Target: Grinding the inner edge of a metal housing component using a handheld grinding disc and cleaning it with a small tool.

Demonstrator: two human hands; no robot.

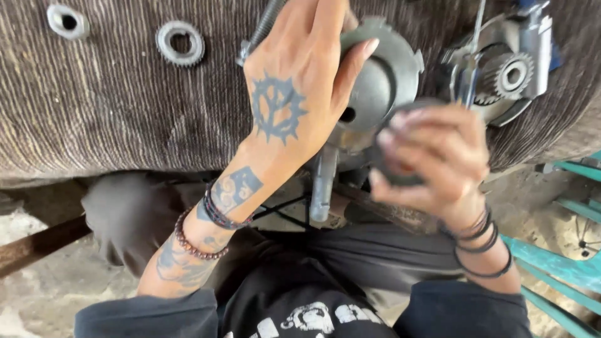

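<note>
Holding a grey metal clutch-style housing [375, 81] with notched rim, the left hand [294, 94] wraps over its near side, thumb pressed along the domed face and fingers curled behind, so the part sits just above the ribbed brown cloth [113, 119] that serves as the work surface. Just below and to the right of the housing, the right hand [432, 163] is blurred; its fingers close narrowly around a small dark round piece [400, 175], though what that piece is cannot be told. To do this well, I judge the left grip should stay firm and square so the housing does not rock, while the right hand brings its piece in straight to the housing's face rather than at a slant. A grey metal shaft [322, 188] hangs below the housing, and its weight could tip the assembly if the grip loosens. Left of the housing a toothed ring gear [180, 42] and a smaller washer-like ring [66, 21] lie apart on the cloth; to its right sits a gear assembly [507, 75] with a thin rod [476, 50] standing beside it.
</note>
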